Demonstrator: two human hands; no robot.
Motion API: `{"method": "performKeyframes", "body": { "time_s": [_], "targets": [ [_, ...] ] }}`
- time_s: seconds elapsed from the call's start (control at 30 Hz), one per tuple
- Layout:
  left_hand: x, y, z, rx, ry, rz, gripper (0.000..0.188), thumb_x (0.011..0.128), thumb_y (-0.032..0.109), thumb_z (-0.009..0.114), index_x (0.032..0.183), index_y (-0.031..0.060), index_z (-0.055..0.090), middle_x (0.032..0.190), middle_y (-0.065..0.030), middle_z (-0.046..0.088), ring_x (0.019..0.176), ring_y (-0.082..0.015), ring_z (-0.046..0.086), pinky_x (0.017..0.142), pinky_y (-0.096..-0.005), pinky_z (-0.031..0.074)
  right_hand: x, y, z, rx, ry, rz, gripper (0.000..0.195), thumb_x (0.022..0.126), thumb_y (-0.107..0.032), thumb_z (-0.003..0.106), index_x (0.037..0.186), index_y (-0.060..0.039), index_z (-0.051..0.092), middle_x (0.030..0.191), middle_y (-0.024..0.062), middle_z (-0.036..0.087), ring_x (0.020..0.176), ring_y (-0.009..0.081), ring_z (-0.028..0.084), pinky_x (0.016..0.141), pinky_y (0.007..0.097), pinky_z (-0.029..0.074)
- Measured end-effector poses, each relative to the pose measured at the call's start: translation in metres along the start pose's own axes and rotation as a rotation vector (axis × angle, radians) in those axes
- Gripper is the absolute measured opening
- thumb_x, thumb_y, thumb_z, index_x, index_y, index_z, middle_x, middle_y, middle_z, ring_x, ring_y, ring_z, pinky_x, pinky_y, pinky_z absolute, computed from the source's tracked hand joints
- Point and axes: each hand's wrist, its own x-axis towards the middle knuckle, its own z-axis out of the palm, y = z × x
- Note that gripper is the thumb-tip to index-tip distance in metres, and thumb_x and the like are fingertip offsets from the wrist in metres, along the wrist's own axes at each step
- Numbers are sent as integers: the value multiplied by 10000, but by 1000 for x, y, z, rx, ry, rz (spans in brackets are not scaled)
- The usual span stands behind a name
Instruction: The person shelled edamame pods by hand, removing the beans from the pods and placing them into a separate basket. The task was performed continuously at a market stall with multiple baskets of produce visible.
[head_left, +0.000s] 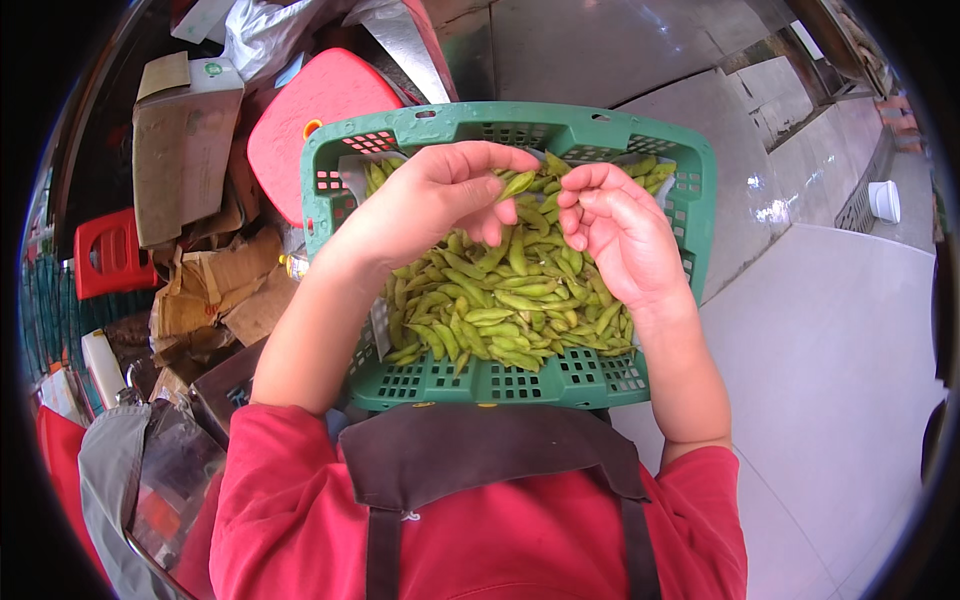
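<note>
A green plastic basket (525, 114) with lattice walls stands right in front of me. Green soybean pods (510, 300) are heaped inside it, over a pale liner (377, 326) that shows at the sides. Above the heap, my left hand (442, 187) pinches a single pod (517, 185) between thumb and index finger. My right hand (626, 240) hovers just to the right of that pod, apart from it, with its fingers curled and the thumb close to the index finger. Whether anything small is between those fingertips cannot be made out.
Beyond the basket's left corner is a red plastic stool (330, 112). Cardboard boxes (187, 150), torn brown cardboard (210, 289) and a white plastic bag (262, 37) crowd the left side. A white tub (885, 202) sits on the tiled floor (817, 337) at far right.
</note>
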Motion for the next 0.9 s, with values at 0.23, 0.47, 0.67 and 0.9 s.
{"method": "performKeyframes", "body": {
  "time_s": [0.23,0.47,0.67,0.9],
  "targets": [
    [4,-10,10,-144,-202,-129,293,948,333,593,967,43,552,836,-31,600,706,-133,613,645,-246,485,-2,14,9,-225,-93,-42,131,940,-158,583,1007,-48,606,784,7,622,642,51,531,565,181,417],
    [17,-27,9,755,403,234,210,886,245,665,928,45,615,697,-80,616,623,-231,632,564,-326,469,-4,2,4,-18,96,-36,139,945,-138,543,1014,-40,615,712,14,585,540,76,477,473,196,350],
    [23,-40,18,1427,531,377,162,836,190,643,923,55,625,777,-133,638,666,-336,642,599,-427,521,-5,2,7,-13,132,-58,126,939,-121,533,993,-44,618,701,17,578,531,73,464,458,197,325],
    [26,-32,33,1487,429,84,133,821,133,573,881,15,574,754,-144,652,723,-286,674,609,-396,544,-6,3,8,-35,124,-92,118,939,-120,528,965,-47,617,701,12,576,532,67,459,463,196,324]
  ]
}}
